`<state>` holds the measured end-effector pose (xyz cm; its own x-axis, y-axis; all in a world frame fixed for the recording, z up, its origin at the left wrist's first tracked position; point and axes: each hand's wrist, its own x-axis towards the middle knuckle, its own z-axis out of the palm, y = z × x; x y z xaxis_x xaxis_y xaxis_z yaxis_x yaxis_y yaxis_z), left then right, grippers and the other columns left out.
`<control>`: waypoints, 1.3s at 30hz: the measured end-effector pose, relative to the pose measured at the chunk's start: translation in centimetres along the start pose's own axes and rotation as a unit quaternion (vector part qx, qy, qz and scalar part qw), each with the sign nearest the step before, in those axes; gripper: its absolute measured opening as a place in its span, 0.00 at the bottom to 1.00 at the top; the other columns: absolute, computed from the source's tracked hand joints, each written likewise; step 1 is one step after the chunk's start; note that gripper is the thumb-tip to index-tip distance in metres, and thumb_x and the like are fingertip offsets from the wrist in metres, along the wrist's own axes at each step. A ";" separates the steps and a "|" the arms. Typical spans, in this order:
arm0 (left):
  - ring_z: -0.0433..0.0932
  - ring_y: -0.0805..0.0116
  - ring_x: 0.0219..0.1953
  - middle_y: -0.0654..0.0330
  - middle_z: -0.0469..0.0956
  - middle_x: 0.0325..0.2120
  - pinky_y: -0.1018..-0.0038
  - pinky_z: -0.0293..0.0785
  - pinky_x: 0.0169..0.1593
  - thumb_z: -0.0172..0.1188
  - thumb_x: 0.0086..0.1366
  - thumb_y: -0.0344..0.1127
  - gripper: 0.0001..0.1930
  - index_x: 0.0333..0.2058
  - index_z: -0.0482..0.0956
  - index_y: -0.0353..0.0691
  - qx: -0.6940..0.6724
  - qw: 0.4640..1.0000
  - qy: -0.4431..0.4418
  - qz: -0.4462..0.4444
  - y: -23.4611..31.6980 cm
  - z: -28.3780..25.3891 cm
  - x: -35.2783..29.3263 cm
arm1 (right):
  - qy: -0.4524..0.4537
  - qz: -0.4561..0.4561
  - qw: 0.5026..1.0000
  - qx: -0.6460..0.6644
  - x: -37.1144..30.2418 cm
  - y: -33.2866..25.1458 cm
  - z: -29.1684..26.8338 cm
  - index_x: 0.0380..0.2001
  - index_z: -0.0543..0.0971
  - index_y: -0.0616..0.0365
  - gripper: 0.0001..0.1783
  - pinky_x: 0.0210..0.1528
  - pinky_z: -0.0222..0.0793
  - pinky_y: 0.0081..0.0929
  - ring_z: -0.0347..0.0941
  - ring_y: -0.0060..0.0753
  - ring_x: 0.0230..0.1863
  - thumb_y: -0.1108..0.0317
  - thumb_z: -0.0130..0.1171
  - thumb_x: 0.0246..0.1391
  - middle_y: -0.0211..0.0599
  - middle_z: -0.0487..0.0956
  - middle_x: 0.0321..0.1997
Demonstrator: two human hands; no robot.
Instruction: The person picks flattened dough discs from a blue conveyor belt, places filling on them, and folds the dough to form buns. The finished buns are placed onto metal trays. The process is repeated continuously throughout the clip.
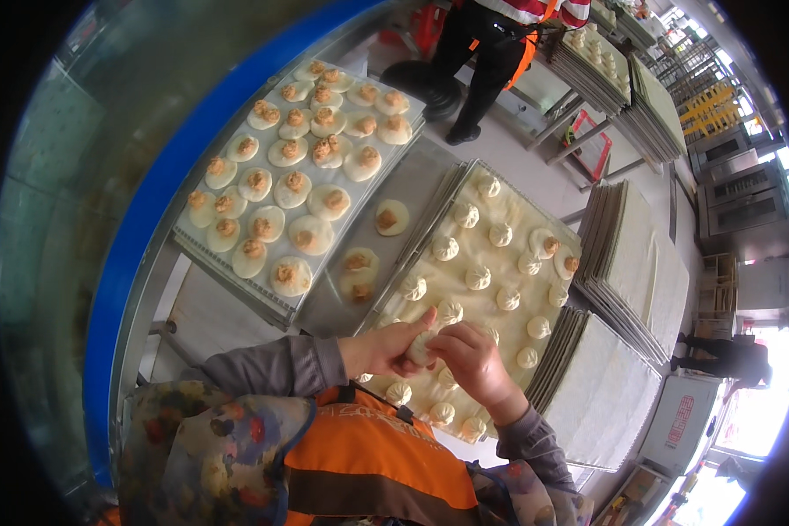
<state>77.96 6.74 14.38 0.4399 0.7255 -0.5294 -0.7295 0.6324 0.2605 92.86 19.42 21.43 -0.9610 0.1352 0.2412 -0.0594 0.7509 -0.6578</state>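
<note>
A pale dough bun (pixel 421 349) is cupped in my left hand (pixel 384 347), low over the near part of a cloth-lined tray (pixel 508 215). My right hand (pixel 472 358) pinches the edge of the bun with its fingertips; the filling inside cannot be seen. Pleated white buns (pixel 478 277) stand in rows on that tray, some hidden behind my hands. Two flat rounds topped with filling (pixel 543 244) lie at its far right edge. To the left, a white tray (pixel 276 302) bears many flat dough rounds (pixel 311 235) with orange-brown filling.
Between the trays, a metal surface (pixel 337 294) holds a few more filled rounds (pixel 357 260). Stacks of cloth-covered trays (pixel 636 263) stand to the right. A blue-edged machine (pixel 145 202) borders the left. Another person (pixel 478 66) stands at the far side, beside more stacked trays.
</note>
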 end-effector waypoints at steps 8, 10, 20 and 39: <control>0.67 0.77 0.21 0.64 0.70 0.22 0.79 0.66 0.26 0.32 0.77 0.63 0.30 0.46 0.70 0.41 0.160 0.895 0.206 0.362 -1.1 2.9 1.2 | 0.152 0.250 0.951 0.097 -0.1 0.0 1.4 0.33 0.80 0.61 0.09 0.35 0.74 0.30 0.77 0.35 0.33 0.79 0.69 0.48 0.37 0.80 0.36; 0.68 0.77 0.21 0.65 0.70 0.22 0.79 0.66 0.26 0.32 0.77 0.62 0.29 0.45 0.70 0.41 0.148 0.901 0.192 0.360 -0.9 3.2 2.3 | 0.183 0.216 0.956 0.082 -0.2 0.6 1.3 0.32 0.80 0.62 0.08 0.32 0.74 0.28 0.77 0.37 0.31 0.80 0.68 0.48 0.39 0.80 0.36; 0.65 0.74 0.16 0.65 0.68 0.20 0.78 0.60 0.21 0.36 0.72 0.70 0.32 0.45 0.72 0.45 0.037 0.997 -0.024 0.065 4.6 1.9 7.0 | 0.078 0.124 0.989 0.018 -0.3 3.6 -3.8 0.38 0.79 0.59 0.11 0.37 0.75 0.37 0.77 0.47 0.35 0.75 0.67 0.49 0.38 0.77 0.33; 0.80 0.72 0.46 0.61 0.78 0.44 0.75 0.75 0.43 0.48 0.78 0.41 0.15 0.54 0.73 0.38 0.290 0.854 0.166 0.399 16.0 2.9 16.3 | 0.115 0.283 0.936 -0.173 7.2 33.9 -4.5 0.59 0.73 0.53 0.32 0.56 0.72 0.45 0.76 0.55 0.53 0.66 0.69 0.48 0.48 0.78 0.56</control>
<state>75.00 29.49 12.29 -0.3188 0.9325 -0.1697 -0.3022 0.0696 0.9507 85.12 48.78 4.10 -0.7261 0.6806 0.0980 0.5711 0.6762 -0.4654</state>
